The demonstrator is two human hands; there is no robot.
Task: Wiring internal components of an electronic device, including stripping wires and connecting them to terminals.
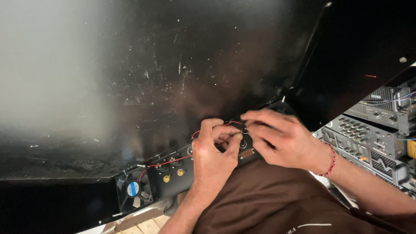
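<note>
A big black metal case [173, 78] fills the frame. At lower centre, the left hand [214, 151] and right hand [277, 136] curl narrowly, both pinching one red wire [171, 160] beside one fan [133, 189] and two brass terminals [173, 175].

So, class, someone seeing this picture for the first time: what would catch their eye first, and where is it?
First, the two hands at centre, left hand and right hand, pinching a thin red wire at the back panel of a big scratched black case that fills most of the view. At lower left sits a small fan, with two brass terminals beside it. Stacked grey amplifiers stand at the right edge.
</note>
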